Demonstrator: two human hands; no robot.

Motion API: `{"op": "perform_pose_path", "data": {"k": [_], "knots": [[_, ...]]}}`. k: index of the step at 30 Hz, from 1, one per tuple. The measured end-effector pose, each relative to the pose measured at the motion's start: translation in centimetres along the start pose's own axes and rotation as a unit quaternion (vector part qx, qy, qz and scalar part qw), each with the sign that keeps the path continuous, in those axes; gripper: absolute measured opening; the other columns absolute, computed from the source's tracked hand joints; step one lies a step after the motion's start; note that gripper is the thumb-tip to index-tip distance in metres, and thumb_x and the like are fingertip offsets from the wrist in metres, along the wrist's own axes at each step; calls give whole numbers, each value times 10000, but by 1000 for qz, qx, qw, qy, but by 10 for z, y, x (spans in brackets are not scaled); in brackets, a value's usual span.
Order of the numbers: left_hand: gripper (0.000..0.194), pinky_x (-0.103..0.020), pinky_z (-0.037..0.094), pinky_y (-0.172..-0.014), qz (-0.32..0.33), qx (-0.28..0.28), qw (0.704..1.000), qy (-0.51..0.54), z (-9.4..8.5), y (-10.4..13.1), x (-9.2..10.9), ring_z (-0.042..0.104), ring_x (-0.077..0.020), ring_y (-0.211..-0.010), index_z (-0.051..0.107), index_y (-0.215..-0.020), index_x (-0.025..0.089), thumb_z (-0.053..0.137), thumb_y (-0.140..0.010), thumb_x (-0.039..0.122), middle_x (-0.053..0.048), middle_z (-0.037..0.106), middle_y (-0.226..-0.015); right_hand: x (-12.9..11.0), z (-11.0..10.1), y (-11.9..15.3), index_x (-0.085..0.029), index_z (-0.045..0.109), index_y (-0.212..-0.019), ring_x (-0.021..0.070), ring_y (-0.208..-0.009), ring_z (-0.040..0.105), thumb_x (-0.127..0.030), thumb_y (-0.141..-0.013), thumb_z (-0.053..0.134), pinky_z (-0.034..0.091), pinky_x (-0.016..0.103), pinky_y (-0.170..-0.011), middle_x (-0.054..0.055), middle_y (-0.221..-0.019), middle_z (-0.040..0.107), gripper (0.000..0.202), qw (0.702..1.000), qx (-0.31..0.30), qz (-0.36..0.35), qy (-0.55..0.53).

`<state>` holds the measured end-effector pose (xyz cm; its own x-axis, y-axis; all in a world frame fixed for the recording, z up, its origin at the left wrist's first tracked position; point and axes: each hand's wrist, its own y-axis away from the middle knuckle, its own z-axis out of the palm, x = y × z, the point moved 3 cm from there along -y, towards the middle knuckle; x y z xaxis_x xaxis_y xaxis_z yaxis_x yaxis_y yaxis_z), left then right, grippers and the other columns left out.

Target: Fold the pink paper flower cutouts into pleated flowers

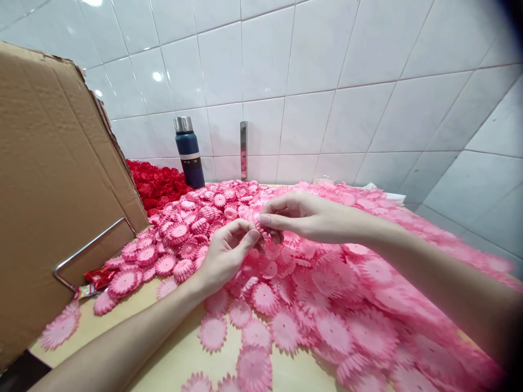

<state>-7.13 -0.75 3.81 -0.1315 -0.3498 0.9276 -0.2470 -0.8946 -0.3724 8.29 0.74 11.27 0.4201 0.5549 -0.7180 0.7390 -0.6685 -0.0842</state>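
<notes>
My left hand (231, 247) and my right hand (296, 218) meet above the middle of the table. Between their fingertips is a pink petal disc (257, 219), mostly covered by the fingers. Both thumbs press against the index fingers at its edges. Below and around the hands lies a heap of flat pink petal discs (333, 329) with scalloped rims and small centre holes. To the left of my left hand is a pile of cupped, ridged pink petal discs (178, 231).
A cardboard box (61, 190) stands at the left, with a bent metal rod (90, 245) and a red wrapper (99, 276) beside it. Red petal pieces (157, 182) are heaped behind, near a dark blue bottle (190, 155). A metal strip (244, 149) stands against the tiled wall (318, 54).
</notes>
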Motion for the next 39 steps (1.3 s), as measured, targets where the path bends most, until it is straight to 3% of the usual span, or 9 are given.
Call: {"op": "perform_pose_path", "data": {"k": [5,15,26,39], "knots": [[173,-207,458,-651,-9,-1,1000,-10,1,0,1,560,-88,-671,622,-827,137,604,-858,307,-7,601,-733,3,-1,0,-164,671,-868,132,-640,524,-476,-819,579,382,254,-534,32,-734,615,329,1000,15,-5,16],[194,-225,470,-670,-16,-1,1000,-10,2,0,1,569,-101,-686,629,-847,131,613,-846,325,-19,606,-762,9,-3,-2,-153,661,-876,159,-713,583,-475,-834,565,441,282,-621,52,-773,640,339,1000,2,12,-22],[201,-217,448,-621,-9,22,998,-55,1,0,2,551,-97,-649,629,-786,127,665,-803,324,-17,609,-730,7,-1,-2,-171,649,-794,115,-606,491,-453,-841,563,364,247,-509,12,-695,590,298,1000,0,-1,22],[122,-207,472,-658,-1,-3,1000,-19,-1,0,0,585,-91,-675,643,-824,138,638,-835,259,-10,625,-740,6,-7,1,-184,655,-798,123,-622,546,-380,-833,573,393,238,-515,10,-704,632,216,999,15,15,47]]}}
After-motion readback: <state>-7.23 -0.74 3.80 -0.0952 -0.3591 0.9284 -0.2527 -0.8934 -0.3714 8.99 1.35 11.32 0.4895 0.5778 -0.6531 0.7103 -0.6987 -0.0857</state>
